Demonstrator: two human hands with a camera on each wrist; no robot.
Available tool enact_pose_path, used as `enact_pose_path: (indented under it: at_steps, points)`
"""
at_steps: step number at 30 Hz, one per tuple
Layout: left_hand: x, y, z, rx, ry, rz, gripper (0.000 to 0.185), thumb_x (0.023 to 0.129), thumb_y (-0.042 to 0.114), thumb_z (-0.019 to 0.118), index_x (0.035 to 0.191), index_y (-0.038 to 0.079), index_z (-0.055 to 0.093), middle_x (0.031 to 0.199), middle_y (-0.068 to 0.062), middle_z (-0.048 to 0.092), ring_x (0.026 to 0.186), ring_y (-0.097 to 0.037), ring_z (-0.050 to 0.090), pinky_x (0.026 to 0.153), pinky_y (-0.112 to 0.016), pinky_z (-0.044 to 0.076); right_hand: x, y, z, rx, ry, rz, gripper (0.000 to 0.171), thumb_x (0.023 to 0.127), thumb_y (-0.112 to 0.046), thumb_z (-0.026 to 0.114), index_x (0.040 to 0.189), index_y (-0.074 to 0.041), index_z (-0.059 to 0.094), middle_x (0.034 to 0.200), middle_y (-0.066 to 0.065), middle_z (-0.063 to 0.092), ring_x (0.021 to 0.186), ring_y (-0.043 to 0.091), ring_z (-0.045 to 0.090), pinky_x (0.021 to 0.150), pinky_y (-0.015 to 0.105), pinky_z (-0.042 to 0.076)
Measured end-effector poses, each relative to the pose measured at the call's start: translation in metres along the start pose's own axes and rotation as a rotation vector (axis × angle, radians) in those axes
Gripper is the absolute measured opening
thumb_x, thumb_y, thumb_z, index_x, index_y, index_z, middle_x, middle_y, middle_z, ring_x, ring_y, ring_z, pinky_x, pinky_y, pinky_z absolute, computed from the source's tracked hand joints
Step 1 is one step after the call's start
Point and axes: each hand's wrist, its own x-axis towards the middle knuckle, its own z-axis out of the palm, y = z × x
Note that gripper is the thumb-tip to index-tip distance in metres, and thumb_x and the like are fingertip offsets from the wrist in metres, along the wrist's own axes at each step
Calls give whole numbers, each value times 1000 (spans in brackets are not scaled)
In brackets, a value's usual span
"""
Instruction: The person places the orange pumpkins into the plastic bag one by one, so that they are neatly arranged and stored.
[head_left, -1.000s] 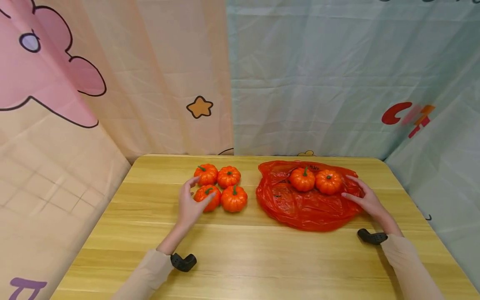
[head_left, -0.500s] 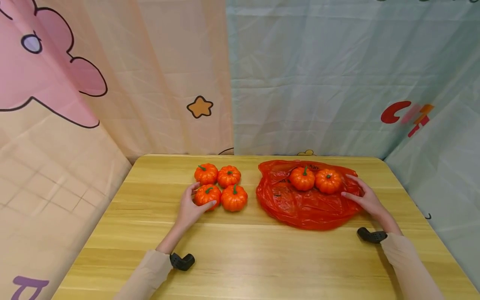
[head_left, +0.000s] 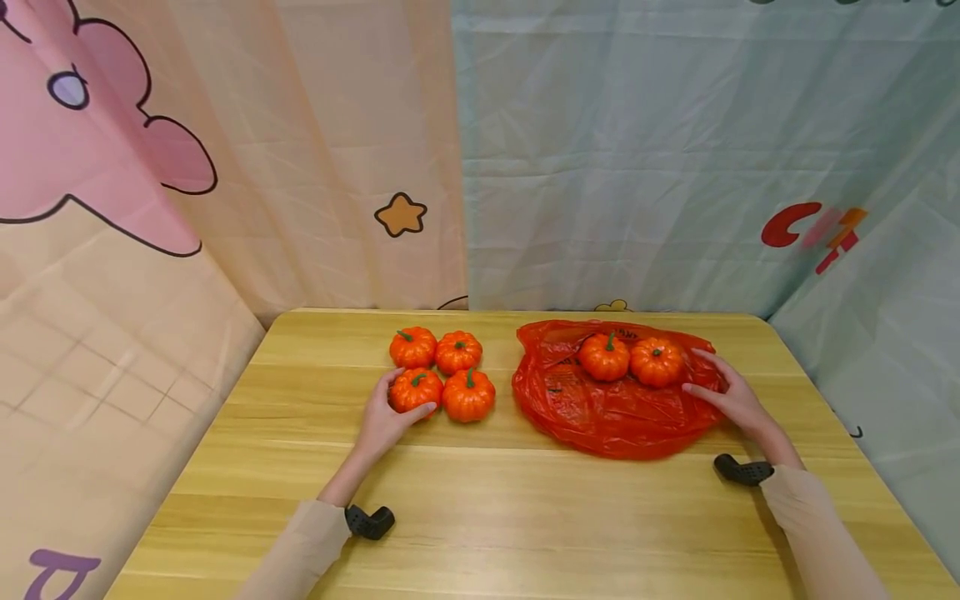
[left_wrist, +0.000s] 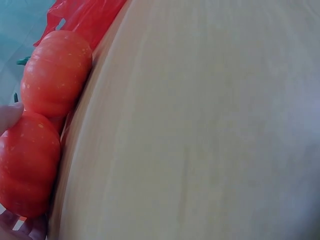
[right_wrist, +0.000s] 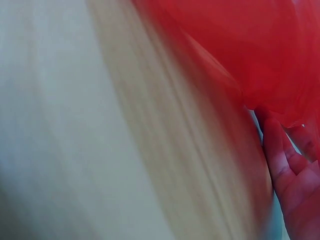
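Observation:
In the head view my left hand (head_left: 385,421) grips the front left of several small orange pumpkins with green stems, its thumb at the front and fingers round the far left side. The left wrist view shows the thumb (left_wrist: 10,116) against this pumpkin (left_wrist: 30,165), with fingertips below. Beside it is another pumpkin (head_left: 468,396). On the right lies a crumpled red plastic bag (head_left: 592,425). My right hand (head_left: 738,404) touches the bag's right edge with thumb and fingers spread apart; the right wrist view shows its fingers (right_wrist: 274,142) beside the red film.
Two pumpkins (head_left: 604,357) sit together on the bag, and two more (head_left: 412,347) stand behind the gripped one. All rest on a wooden table (head_left: 525,517). Printed curtains (head_left: 600,167) hang behind it and at both sides.
My left hand has come down and closed round the front left pumpkin, its fingers moving from the back pumpkin's side. The right hand and the bag stay nearly still.

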Motion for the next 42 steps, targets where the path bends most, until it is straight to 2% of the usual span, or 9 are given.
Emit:
enact_pose_path:
  at_steps: [10,15,19,22,24,28,33,37,42]
  points:
    - [1,2,1,-10,5,-17,85,73,32,84,142,11,39,144,-16,42,132,-34,42,112,-51,33,1,0,-4,-13,18,16,69,94,-22,62,150,-7,26,147,27,31,108,-17,32,82,-2,32]
    - [1,2,4,-20,23,-20,84,73,30,84,141,9,39,143,-17,43,131,-35,43,111,-51,34,2,-1,-7,-35,12,36,70,94,-24,62,151,-7,26,147,28,30,110,-12,33,81,-2,32]
    - [0,2,6,-26,36,-19,84,73,29,84,141,8,40,142,-17,44,130,-35,44,111,-51,35,3,-4,-8,-51,8,54,71,94,-26,62,151,-8,25,148,28,30,122,11,39,80,-1,33]
    - [1,2,4,-20,37,-13,85,72,29,84,141,7,40,142,-18,44,130,-35,44,110,-51,35,4,-5,-7,-44,-1,63,71,94,-26,61,151,-8,24,150,28,28,127,33,34,83,2,33]
    - [1,2,2,-14,36,-16,85,72,29,84,141,7,40,141,-18,44,130,-35,44,110,-51,36,5,-5,-6,-36,-14,61,71,94,-26,61,152,-8,23,151,28,26,129,40,30,89,8,35]
    - [2,1,-2,-2,22,-20,85,73,29,84,141,6,39,141,-19,44,130,-35,44,110,-51,36,5,-5,-3,-19,-32,63,71,94,-26,61,152,-8,22,152,27,25,130,43,29,90,9,35]
    - [1,0,-3,1,7,-22,87,72,31,84,142,6,38,143,-19,43,132,-35,43,111,-51,35,2,-5,-3,-17,-26,71,71,94,-25,61,151,-7,23,151,27,26,129,42,30,80,1,33]
    - [0,0,-2,-2,14,-23,87,72,32,85,141,8,38,143,-17,43,132,-34,42,111,-50,34,2,-4,-4,-27,-31,80,71,95,-26,60,152,-8,21,152,27,25,131,43,29,80,4,35]
    - [-1,1,-1,-12,28,-35,85,73,30,84,141,8,38,142,-17,43,132,-34,42,111,-51,34,1,-2,-3,-18,-26,67,71,95,-25,60,151,-7,22,151,28,26,128,41,31,80,1,34]
